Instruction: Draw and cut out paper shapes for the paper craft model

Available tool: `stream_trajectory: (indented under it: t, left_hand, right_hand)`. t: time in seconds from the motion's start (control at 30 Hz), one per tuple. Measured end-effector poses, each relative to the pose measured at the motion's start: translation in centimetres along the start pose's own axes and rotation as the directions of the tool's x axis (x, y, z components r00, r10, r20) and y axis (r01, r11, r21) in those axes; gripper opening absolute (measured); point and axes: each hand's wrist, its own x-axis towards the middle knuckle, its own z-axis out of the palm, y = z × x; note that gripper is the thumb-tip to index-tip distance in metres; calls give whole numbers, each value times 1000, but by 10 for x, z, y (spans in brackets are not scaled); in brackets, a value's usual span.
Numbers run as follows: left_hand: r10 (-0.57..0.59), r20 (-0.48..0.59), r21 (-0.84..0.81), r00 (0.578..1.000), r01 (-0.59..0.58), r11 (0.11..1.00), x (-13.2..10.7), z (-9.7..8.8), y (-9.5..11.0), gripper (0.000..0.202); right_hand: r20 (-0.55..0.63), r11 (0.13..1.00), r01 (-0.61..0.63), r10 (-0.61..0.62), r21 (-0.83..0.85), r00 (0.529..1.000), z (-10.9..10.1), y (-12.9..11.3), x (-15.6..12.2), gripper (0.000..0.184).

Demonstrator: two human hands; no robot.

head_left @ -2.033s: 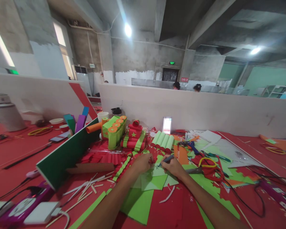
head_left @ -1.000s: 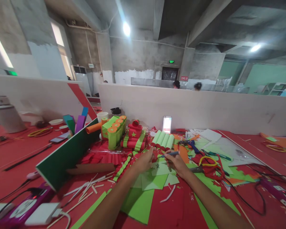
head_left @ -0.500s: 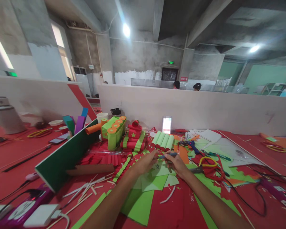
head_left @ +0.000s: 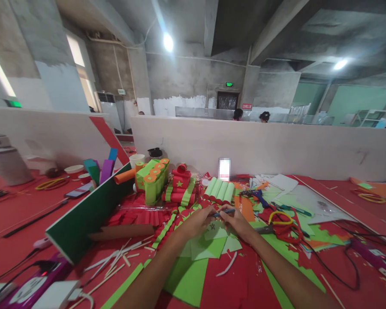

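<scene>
My left hand [head_left: 196, 222] and my right hand [head_left: 234, 219] meet over a light green paper piece [head_left: 216, 229] that has a small star drawn on it. Between them they pinch a blue pen [head_left: 224, 211], which lies level just above the paper. Both hands are closed on it. Under and around the paper lie green paper sheets [head_left: 193, 266] on the red table [head_left: 16, 214]. A row of pale green paper rolls [head_left: 221, 189] lies just beyond the hands.
A green board [head_left: 83, 214] stands on edge at the left. Green, orange and red paper models [head_left: 167, 180] stand behind the hands. Yellow-handled scissors [head_left: 278, 221], cables [head_left: 334, 257] and paper scraps lie to the right. A white partition [head_left: 276, 146] closes the far side.
Two seconds ago my right hand held the pen tip down on the paper. It has since lifted, and both hands now hold the pen level above the drawn star.
</scene>
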Motion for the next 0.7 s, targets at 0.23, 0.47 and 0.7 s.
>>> stream_trajectory:
  t: [0.23,0.47,0.7]
  left_hand:
    - [-18,-65,79,998,23,997,0,-1,5,20]
    - [14,-92,150,996,0,989,1,0,15,28]
    - [6,-95,232,995,16,973,0,-2,12,23]
  right_hand:
    - [-62,996,63,-67,-62,996,1,2,3,38]
    - [49,976,107,-99,-191,994,5,1,-2,30]
    - [92,820,276,-267,-502,959,3,-16,-7,14]
